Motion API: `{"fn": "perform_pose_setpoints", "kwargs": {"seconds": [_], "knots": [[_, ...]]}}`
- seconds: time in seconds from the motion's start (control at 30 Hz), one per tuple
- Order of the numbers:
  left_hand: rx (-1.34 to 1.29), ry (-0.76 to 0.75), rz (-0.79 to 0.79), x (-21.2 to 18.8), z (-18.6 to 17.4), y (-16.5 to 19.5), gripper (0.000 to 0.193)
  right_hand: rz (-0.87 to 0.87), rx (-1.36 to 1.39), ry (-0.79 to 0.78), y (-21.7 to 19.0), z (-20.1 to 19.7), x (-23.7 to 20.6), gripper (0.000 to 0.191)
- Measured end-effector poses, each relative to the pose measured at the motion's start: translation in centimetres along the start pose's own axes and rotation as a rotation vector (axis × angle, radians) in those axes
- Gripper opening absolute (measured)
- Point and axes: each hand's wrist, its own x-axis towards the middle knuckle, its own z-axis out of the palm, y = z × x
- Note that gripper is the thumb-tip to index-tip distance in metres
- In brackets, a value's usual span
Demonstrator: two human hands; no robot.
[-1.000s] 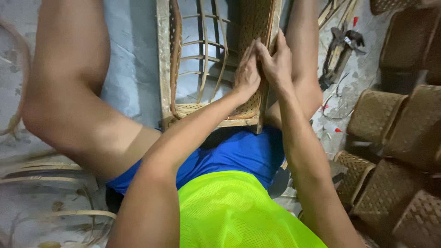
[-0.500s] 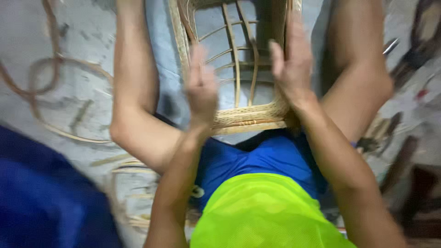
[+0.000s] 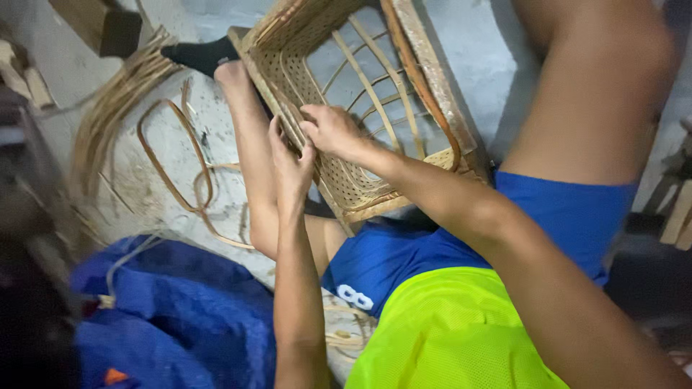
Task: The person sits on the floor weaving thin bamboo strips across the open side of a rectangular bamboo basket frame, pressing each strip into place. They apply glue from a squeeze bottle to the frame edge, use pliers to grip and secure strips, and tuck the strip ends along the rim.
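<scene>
Fingers of left hand (image 3: 290, 167) curled against woven side panel of rattan basket frame (image 3: 339, 108), pinching weave. Right hand (image 3: 333, 131) fingers bent, pressing same panel from inside. Frame lies tilted between person's legs on floor. Loose rattan strips (image 3: 173, 155) lie left; blue cloth (image 3: 173, 317) below.

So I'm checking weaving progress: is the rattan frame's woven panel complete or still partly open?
Partly open: the rattan frame shows woven mesh near both hands, bare ribs beyond.

Loose rattan strips (image 3: 173, 155) on grey floor (image 3: 151, 209), crumpled blue cloth (image 3: 180, 317), wooden block (image 3: 97, 25)
</scene>
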Motion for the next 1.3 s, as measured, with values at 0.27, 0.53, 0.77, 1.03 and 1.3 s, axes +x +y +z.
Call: {"fn": "perform_pose_setpoints", "kwargs": {"seconds": [0.27, 0.53, 0.77, 1.03, 1.3], "knots": [[0.573, 0.032, 0.044, 0.6, 1.2, 3.5, 0.034, -0.110, 0.037, -0.006, -1.1, -1.1, -0.3, 0.019], [0.604, 0.091, -0.030, 2.6, 2.0, 4.5, 0.021, -0.150, 0.020, 0.030, -2.0, -2.4, -0.5, 0.024], [0.562, 0.095, -0.130, 2.4, 1.0, 4.6, 0.019, -0.173, -0.007, 0.043, -2.1, -2.0, -0.4, 0.019], [0.326, 0.180, -0.181, 1.7, 0.0, 0.9, 0.028, -0.039, 0.035, -0.106, -2.3, -0.6, 0.2, 0.024], [-0.502, -0.032, -0.337, 0.6, -1.7, -4.1, 0.058, -0.274, 0.004, -0.213, -0.5, 1.0, -1.0, 0.066]]}}
